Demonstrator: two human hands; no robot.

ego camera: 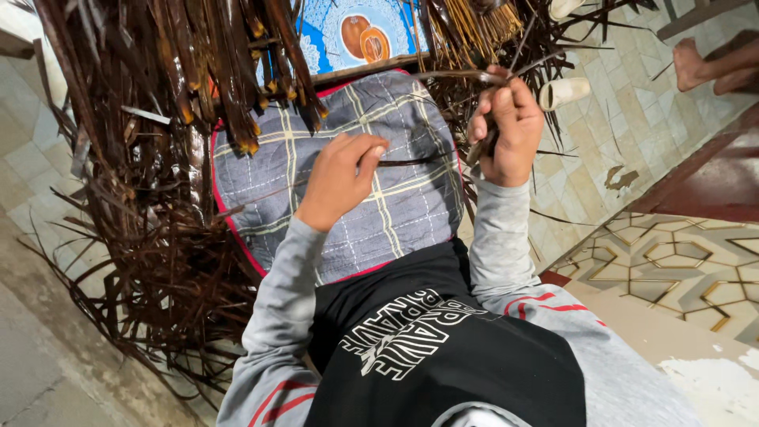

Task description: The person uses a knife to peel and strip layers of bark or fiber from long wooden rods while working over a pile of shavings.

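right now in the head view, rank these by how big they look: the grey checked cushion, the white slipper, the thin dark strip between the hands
1. grey checked cushion
2. white slipper
3. thin dark strip, longer than the slipper but far narrower, so their order is unsure

Even, soft daylight; faint shadows; sharp centre, wide-angle bending at edges; no glare.

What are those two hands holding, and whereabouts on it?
A thin dark strip stretched between them: the left hand pinches one end with its fingertips, and the right hand is closed in a fist around the other end.
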